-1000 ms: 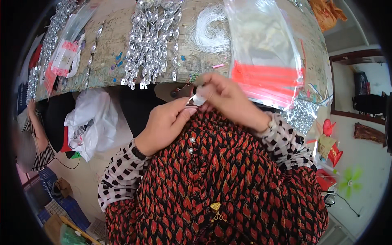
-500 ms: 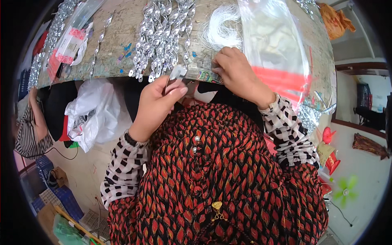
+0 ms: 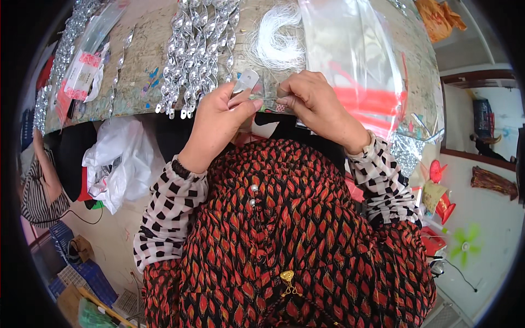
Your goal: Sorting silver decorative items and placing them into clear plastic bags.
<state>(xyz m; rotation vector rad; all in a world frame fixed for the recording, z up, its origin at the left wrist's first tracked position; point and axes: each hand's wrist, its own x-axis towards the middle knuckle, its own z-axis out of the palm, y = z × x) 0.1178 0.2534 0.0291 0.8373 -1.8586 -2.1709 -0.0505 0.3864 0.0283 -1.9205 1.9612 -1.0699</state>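
My left hand [image 3: 217, 121] is closed in a pinch on a shiny silver foil strip [image 3: 246, 80], whose flat end with a small hole pokes up past the thumb. Opposite it, my right hand [image 3: 324, 112] has its fingertips pinched together on a thin white string [image 3: 269, 99], which runs across the small gap between the hands. Both hands hover at the table's near edge. Beyond them lie a bundle of twisted silver strips [image 3: 194, 49] and a looped hank of white string [image 3: 275, 44].
Clear plastic bags with a red band [image 3: 350, 60] cover the right of the worn table [image 3: 143, 60]. One twisted strip [image 3: 119, 68] and a red-and-white packet [image 3: 83, 75] lie left. A white plastic bag [image 3: 123, 164] hangs below. Another person's arm [image 3: 48, 169] shows far left.
My right hand has drawn nearer to the silver strip, and string now shows stretched between the hands. The strip's end has tipped to the right. The whole view has shifted slightly.
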